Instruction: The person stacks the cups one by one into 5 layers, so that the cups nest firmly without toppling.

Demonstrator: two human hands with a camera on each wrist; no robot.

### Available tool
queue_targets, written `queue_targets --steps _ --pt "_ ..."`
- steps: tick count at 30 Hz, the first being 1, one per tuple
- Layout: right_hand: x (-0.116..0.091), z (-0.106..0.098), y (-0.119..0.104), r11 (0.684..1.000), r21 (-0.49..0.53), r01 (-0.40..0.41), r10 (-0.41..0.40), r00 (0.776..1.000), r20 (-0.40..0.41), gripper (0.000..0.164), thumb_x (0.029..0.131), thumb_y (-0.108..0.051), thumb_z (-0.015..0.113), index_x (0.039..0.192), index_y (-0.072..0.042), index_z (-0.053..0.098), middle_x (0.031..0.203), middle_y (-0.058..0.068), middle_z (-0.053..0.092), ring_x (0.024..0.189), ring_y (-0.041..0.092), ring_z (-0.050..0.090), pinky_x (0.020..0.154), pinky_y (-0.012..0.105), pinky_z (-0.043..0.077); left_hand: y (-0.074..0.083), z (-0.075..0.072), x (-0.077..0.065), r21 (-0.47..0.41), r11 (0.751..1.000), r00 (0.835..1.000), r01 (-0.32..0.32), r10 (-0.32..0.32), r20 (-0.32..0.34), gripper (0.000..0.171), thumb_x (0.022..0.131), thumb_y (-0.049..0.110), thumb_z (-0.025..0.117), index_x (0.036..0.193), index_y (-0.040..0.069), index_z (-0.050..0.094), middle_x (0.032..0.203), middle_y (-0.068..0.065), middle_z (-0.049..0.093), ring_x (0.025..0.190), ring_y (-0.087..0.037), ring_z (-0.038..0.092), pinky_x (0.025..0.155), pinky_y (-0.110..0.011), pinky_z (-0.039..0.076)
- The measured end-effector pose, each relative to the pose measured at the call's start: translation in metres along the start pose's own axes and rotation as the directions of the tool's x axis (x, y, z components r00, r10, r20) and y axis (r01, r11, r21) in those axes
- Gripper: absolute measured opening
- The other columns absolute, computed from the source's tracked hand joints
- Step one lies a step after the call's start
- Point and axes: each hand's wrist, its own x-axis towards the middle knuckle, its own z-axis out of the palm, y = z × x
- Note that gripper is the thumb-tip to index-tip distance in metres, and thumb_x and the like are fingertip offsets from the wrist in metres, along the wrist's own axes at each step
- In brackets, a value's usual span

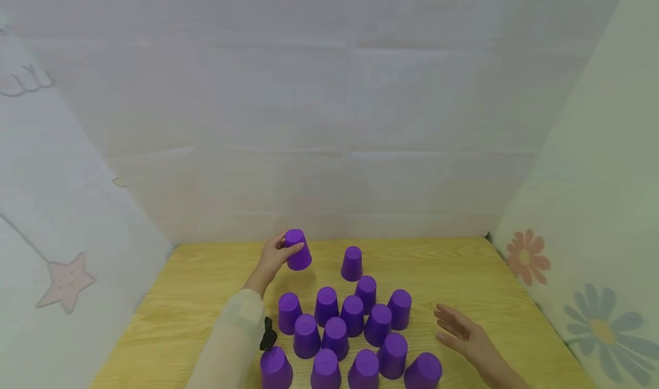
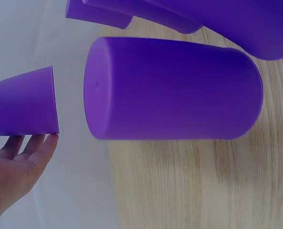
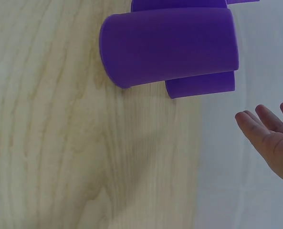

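My left hand point(image 1: 271, 260) grips a purple cup point(image 1: 298, 250) above the far left part of the wooden table, bottom up and a little tilted. The left wrist view shows the same held cup point(image 2: 24, 102) at the left edge, fingers around its side. Nearest to that wrist camera stands another upside-down purple cup point(image 2: 174, 89). To the right of the cups, my right hand point(image 1: 465, 338) hovers over the table with fingers loosely extended and nothing in them. In the right wrist view this hand point(image 3: 275, 138) is apart from the nearby cup point(image 3: 172, 47).
Several purple cups stand upside down in loose rows, among them a front left cup point(image 1: 276, 369) and a front right cup point(image 1: 423, 372). One cup point(image 1: 352, 264) stands alone farther back. Pale sheeting point(image 1: 329, 120) rises behind the wooden table point(image 1: 154, 332).
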Motion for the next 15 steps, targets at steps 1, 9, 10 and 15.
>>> queue_targets --steps 1,9,10,15 --pt "-0.001 0.001 0.001 1.0 0.0 -0.002 0.002 1.0 0.006 0.059 0.084 -0.015 0.055 0.133 -0.001 0.025 0.131 0.023 0.032 0.117 0.039 0.03 0.086 0.036 0.04 0.001 0.002 0.0 0.009 1.0 1.0 -0.01 0.01 0.002 0.055 0.071 0.023 0.071 0.12 0.009 0.049 0.11 -0.016 0.052 0.102 -0.03 0.048 0.083 -0.042 0.041" --pt "-0.008 0.008 0.014 0.999 -0.026 0.019 -0.017 0.997 0.076 0.059 0.085 -0.012 0.054 0.132 0.005 0.024 0.129 0.028 0.03 0.112 0.017 0.041 0.085 0.034 0.041 0.0 0.018 0.004 0.064 0.998 1.0 -0.019 0.018 0.006 0.057 0.071 0.02 0.071 0.122 0.009 0.048 0.113 -0.014 0.051 0.107 -0.03 0.045 0.089 -0.045 0.036" --pt "-0.008 0.009 0.015 0.999 -0.027 0.035 -0.032 0.995 0.094 0.058 0.085 -0.012 0.054 0.132 0.006 0.024 0.129 0.03 0.03 0.11 0.009 0.042 0.084 0.031 0.042 0.0 0.021 0.004 0.066 0.998 1.0 -0.018 0.018 0.004 0.058 0.071 0.019 0.071 0.123 0.008 0.047 0.114 -0.015 0.051 0.107 -0.03 0.045 0.089 -0.045 0.036" --pt "-0.012 0.013 0.02 0.998 -0.009 0.064 -0.061 0.984 0.166 0.057 0.086 -0.011 0.052 0.131 0.009 0.022 0.128 0.033 0.027 0.102 -0.007 0.041 0.084 0.025 0.041 -0.002 0.034 0.007 0.067 0.998 1.0 -0.008 0.009 -0.018 0.058 0.071 0.016 0.071 0.122 0.006 0.047 0.112 -0.017 0.052 0.105 -0.032 0.046 0.087 -0.046 0.037"
